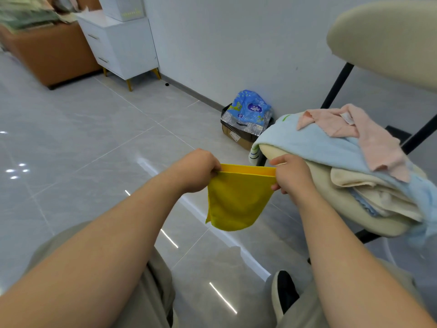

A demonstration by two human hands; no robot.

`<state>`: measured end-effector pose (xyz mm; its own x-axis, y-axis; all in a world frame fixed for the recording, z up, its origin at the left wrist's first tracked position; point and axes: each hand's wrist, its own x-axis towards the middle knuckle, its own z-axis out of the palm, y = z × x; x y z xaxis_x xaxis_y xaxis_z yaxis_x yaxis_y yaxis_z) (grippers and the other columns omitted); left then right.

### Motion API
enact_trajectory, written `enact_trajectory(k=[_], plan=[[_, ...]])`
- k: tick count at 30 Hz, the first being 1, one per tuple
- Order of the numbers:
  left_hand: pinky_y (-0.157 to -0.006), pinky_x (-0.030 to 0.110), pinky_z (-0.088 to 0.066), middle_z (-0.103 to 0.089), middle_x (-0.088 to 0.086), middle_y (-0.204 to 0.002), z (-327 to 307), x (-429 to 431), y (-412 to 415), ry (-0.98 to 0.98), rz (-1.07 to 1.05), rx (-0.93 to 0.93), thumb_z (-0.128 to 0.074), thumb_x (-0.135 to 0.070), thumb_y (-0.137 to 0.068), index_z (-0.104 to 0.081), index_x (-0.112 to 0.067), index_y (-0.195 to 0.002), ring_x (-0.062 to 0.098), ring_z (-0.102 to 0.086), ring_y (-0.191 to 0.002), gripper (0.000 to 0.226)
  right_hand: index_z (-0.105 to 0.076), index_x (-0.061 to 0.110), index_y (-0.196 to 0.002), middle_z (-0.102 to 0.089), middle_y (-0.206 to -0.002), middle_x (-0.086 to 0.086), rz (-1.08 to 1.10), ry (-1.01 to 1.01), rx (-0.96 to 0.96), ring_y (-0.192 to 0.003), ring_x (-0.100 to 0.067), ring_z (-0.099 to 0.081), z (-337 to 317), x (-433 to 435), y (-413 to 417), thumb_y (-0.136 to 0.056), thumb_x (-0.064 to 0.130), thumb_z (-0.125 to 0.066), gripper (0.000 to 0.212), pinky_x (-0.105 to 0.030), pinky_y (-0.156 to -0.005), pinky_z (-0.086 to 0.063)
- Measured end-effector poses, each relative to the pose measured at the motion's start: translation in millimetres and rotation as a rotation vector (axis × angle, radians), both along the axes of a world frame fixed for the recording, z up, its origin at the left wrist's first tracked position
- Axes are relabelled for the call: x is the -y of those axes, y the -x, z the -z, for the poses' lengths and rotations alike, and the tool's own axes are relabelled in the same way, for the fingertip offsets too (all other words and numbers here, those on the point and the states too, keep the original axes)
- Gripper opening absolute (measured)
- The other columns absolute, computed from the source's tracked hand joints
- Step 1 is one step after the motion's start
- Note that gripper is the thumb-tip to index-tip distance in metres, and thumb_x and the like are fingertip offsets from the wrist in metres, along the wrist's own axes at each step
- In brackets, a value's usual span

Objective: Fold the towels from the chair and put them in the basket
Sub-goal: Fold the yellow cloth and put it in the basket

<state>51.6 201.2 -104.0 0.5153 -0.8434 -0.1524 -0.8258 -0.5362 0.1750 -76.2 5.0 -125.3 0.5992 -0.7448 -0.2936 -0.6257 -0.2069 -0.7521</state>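
The left hand (196, 170) and the right hand (292, 176) were held out in front of the body, close together and level. Between them hung a yellow towel (236, 202). Each hand pinched one end of its top edge, fingers curled round the cloth, so that the edge was pulled straight from hand to hand. The towel looked doubled over: two layers showed along the top, and the rest dropped loose below the hands to a rounded bottom, clear of the floor (94, 138).

Just right of the right hand stood the chair (387, 36), its cream seat almost touching that hand's knuckles. More towels lay heaped on the seat: a blue towel (319, 145) spread across the pile, a pink towel (369, 136) crumpled on top of it, and a cream towel (366, 185) bunched beneath, to the right of the right hand.

Beyond the hands, by the wall, sat a box (238, 136) with a blue bag (250, 107) in it. Far beyond the left hand stood a white cabinet (123, 43), with a brown sofa (54, 53) next to it. Below the right forearm a shoe (283, 290) rested on the floor.
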Motion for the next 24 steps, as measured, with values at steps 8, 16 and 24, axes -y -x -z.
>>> enact_trajectory(k=[8,16,24], plan=[[-0.087,0.027,-0.046,-0.069,0.005,-0.119,-15,0,6,0.129,-0.049,-0.158,-0.063,-0.013,-0.095,-0.069,-0.020,-0.124,0.019,-0.061,-0.102,0.031,-0.065,0.021,-0.081,-0.059,-0.084,-0.011,0.157,-0.123,0.076,-0.046,-0.022,-0.055,-3,8,2,-0.088,-0.002,-0.029,0.042,-0.025,-0.045,-0.032],[-0.073,0.024,-0.040,-0.068,0.003,-0.094,-15,-3,4,0.191,-0.070,-0.146,-0.063,-0.027,-0.097,-0.072,-0.017,-0.112,0.014,-0.056,-0.081,0.020,-0.065,0.022,-0.081,-0.056,-0.087,-0.009,0.163,-0.139,0.048,-0.052,-0.021,-0.053,-6,9,4,-0.090,-0.002,-0.029,0.044,-0.025,-0.045,-0.034],[-0.072,0.033,-0.052,-0.059,-0.007,-0.083,-14,-1,9,0.313,-0.105,-0.208,-0.062,-0.030,-0.097,-0.053,-0.024,-0.095,0.016,-0.062,-0.083,0.011,-0.065,0.023,-0.084,-0.059,-0.089,-0.009,0.141,-0.083,-0.001,-0.052,-0.023,-0.058,-3,14,6,-0.090,0.001,-0.033,0.039,-0.026,-0.048,-0.037]])
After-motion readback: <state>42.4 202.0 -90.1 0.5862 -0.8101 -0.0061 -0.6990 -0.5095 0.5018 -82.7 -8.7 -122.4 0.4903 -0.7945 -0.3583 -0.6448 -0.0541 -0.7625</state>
